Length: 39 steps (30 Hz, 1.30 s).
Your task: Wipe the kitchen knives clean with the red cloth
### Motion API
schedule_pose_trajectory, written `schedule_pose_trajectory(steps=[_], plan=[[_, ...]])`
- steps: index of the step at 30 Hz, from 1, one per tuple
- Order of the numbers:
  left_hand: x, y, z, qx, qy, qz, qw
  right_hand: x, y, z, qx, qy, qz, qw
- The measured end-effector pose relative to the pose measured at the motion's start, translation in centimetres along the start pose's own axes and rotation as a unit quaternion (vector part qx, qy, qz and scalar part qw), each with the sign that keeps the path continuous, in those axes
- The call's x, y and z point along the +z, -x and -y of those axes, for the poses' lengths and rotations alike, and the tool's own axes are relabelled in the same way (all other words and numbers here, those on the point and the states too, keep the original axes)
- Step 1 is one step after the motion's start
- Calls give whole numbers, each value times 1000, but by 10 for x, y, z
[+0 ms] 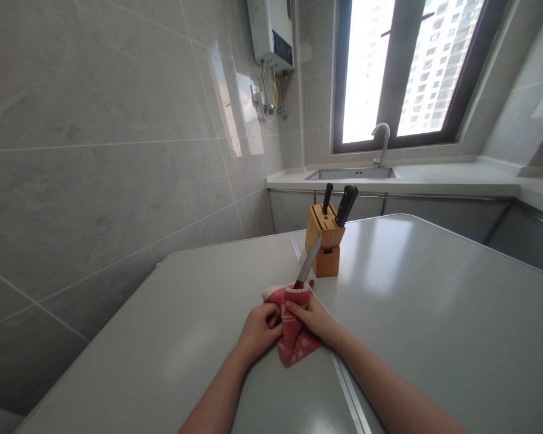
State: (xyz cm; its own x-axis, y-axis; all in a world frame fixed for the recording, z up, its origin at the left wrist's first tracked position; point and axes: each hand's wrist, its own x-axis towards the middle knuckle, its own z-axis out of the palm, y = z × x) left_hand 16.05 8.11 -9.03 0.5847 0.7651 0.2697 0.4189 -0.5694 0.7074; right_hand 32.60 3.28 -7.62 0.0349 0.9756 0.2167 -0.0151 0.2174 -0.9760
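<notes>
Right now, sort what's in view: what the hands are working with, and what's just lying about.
In use: left hand, right hand, red towel, kitchen knife with its blade out of the towel.
Just there: wooden knife block, two black-handled knives, steel sink, faucet, water heater.

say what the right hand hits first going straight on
The right hand already touches the red towel around the knife; the left hand probably lies beyond, though depth is unclear.
</notes>
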Motion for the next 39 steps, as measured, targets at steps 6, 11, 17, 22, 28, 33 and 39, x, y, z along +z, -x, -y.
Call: schedule_pose_trajectory(steps=[6,11,17,22,28,33,39], plan=[[-2,0,-3,1,54,24,998,0,0,-3,4,-15,7,1000],[-2,-3,0,-5,89,15,996,1,-2,-8,3,-22,-30,999],[1,-4,6,-11,92,16,996,1,-2,-7,13,-22,-40,999],[2,-4,9,-18,105,15,994,1,-2,-8,14,-32,-42,999],[1,-4,7,-17,120,11,993,1,-3,-11,18,-30,-55,998],[-1,-3,7,-15,125,8,992,0,-4,-15,9,-34,-53,998],[0,-4,10,-4,115,-5,993,-1,-5,-17,-2,-22,-48,999]])
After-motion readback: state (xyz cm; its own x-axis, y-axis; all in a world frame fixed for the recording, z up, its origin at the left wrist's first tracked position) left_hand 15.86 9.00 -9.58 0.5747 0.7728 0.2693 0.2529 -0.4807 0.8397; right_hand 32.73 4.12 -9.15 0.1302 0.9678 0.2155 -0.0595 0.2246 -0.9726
